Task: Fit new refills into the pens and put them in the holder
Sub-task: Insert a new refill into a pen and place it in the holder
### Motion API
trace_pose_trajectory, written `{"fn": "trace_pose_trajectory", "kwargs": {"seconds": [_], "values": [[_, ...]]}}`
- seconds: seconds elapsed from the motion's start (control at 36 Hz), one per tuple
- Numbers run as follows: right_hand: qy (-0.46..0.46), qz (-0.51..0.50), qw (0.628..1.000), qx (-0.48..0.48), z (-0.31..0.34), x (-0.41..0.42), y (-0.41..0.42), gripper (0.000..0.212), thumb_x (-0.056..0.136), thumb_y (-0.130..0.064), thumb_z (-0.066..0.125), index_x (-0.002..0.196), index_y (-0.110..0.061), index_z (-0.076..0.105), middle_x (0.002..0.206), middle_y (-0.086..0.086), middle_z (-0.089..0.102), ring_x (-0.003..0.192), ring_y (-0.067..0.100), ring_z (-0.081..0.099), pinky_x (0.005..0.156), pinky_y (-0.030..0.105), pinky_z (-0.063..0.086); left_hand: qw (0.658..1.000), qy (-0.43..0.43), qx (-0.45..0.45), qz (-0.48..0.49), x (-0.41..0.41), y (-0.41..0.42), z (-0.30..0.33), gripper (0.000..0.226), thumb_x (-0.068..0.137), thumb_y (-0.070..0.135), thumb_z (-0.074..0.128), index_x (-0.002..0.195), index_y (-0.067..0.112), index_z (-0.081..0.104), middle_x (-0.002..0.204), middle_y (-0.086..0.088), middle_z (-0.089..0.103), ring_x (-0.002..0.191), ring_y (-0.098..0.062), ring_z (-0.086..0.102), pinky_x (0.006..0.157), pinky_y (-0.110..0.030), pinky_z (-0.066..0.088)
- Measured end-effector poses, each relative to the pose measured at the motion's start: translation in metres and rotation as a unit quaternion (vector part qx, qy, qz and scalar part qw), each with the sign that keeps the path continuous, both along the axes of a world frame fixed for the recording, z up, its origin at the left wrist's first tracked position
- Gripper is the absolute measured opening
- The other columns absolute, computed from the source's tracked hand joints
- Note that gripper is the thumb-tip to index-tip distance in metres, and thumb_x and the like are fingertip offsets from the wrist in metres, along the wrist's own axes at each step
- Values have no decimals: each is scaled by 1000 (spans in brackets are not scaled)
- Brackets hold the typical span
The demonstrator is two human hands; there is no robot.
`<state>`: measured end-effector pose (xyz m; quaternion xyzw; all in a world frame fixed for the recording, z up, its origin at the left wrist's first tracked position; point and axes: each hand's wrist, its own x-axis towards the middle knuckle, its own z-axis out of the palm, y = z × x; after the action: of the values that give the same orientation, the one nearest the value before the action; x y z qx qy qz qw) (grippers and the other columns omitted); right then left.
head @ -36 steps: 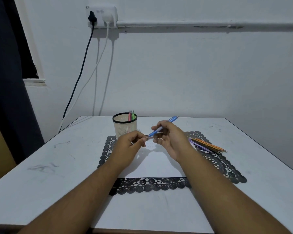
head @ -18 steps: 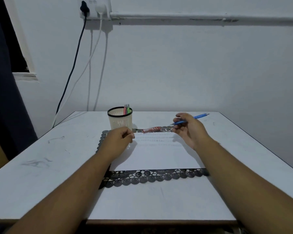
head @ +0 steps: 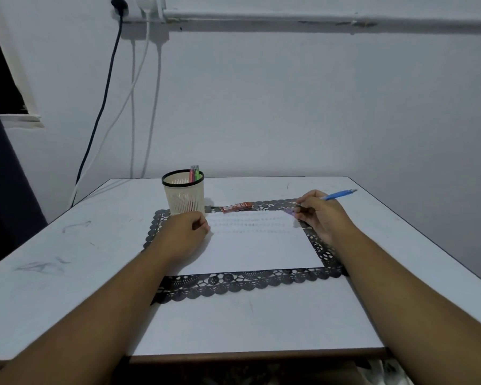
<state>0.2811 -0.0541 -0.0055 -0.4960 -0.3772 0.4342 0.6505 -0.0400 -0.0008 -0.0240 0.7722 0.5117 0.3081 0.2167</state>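
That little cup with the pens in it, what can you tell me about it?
The pen holder is a cream, slatted cup, plastic by its look, with a black rim. It stands upright on the far left corner of the black lace mat. A pink pen and a green pen poke out. The left hand lies just in front; contact is unclear.

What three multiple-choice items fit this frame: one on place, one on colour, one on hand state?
1. Where does the red refill case lie?
A. inside the holder
B. on the mat, right of the holder
C. in the left hand

2. What colour is the pen in the right hand?
A. blue
B. yellow
C. black

3. What is the left hand doing?
A. gripping the holder's rim
B. lying flat, fingers spread
C. resting curled on the mat

Answers: 1 B, the case lies flat on the mat beside the holder; 2 A, the blue barrel juts past the fingers; 3 C, fingers curled, just before the holder.
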Motion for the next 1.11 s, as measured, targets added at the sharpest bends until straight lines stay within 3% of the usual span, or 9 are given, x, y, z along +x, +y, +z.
{"fn": "trace_pose_trajectory", "kwargs": {"seconds": [0.11,0.25,0.39,0.47,0.56,0.69,0.78,0.89,1.11], "values": [[13,-20,1000,-2,0,7,1,22,94,11,50,80,-4,57,68,11,65,65,23,66,73,39,53,1000,8,-20,-16,-4,6,4,20,98,15,60,80,20,67,87,10,70,85,-8,61,65,-27,40],[-71,20,997,-18,3,-20,5,21,94,15,54,81,-1,61,74,18,67,70,28,67,68,32,60,995,23,-77,-65,-17,18,13,23,101,13,59,87,22,74,96,12,75,97,-9,66,84,-29,53],[-135,119,984,-6,8,-71,20,13,90,14,63,85,3,67,82,20,71,83,27,73,85,36,63,969,223,68,-76,-47,20,9,13,102,32,58,109,32,68,112,18,58,108,-7,54,92,-33,51],[-176,157,972,-9,10,-97,34,15,89,13,66,82,0,67,82,18,71,86,29,74,85,39,63,956,244,139,-83,-63,16,-7,27,100,44,52,118,30,64,120,15,55,112,-8,50,90,-35,51],[-196,175,965,-11,9,-116,45,13,88,11,66,83,-1,67,81,18,71,84,32,73,90,47,62,954,254,135,-84,-68,13,-13,47,94,61,36,115,28,62,115,15,55,105,-10,51,87,-38,51],[-138,200,970,-22,-8,-141,47,16,89,14,64,84,-1,62,81,21,62,71,27,66,76,38,60,963,222,134,-76,-62,11,-14,49,93,62,37,114,28,66,115,16,56,108,-10,50,92,-36,47],[-180,202,963,-16,-14,-146,49,14,89,12,66,84,-1,63,81,20,62,73,28,64,78,39,58,961,224,145,-76,-57,11,-18,38,99,54,49,119,27,67,123,15,57,117,-10,48,98,-35,42],[-233,197,952,-5,-13,-150,46,14,89,10,65,82,-2,64,76,17,63,71,23,63,67,29,58,961,231,130,-77,-52,12,-17,49,99,57,46,137,28,60,138,12,53,129,-14,43,110,-41,37],[-224,211,951,0,-13,-153,41,14,87,15,61,83,2,61,74,20,55,56,19,55,52,26,48,959,248,121,-64,-49,12,-18,51,102,56,46,145,30,53,148,11,46,138,-16,34,115,-43,29]]}}
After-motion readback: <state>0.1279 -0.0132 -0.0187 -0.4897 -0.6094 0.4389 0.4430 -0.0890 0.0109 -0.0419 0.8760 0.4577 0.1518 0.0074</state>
